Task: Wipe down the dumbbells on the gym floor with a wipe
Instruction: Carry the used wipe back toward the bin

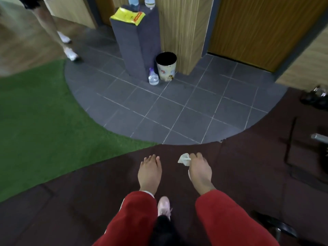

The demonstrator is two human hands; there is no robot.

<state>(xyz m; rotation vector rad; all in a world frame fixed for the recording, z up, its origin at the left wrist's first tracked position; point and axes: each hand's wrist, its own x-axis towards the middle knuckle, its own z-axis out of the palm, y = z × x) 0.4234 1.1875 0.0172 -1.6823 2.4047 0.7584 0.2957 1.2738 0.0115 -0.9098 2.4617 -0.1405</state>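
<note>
My right hand point(199, 172) pinches a crumpled white wipe point(184, 159) over the dark rubber floor. My left hand point(150, 172) hangs beside it, palm down, fingers loosely extended and holding nothing. Both arms wear red sleeves. A dark dumbbell point(274, 226) lies on the floor at the lower right, partly cut off. Another dumbbell's metal handle point(319, 138) shows at the right edge. A yellow wipe packet point(128, 15) sits on top of a grey pedestal point(134, 43) ahead.
A small bin point(166, 66) and a clear plastic bottle point(153, 77) stand at the pedestal's foot on grey tiles. Green turf point(35, 112) lies to the left. Another person's legs in white shoes point(70, 50) are at the upper left. Dark gear point(316, 96) lies far right.
</note>
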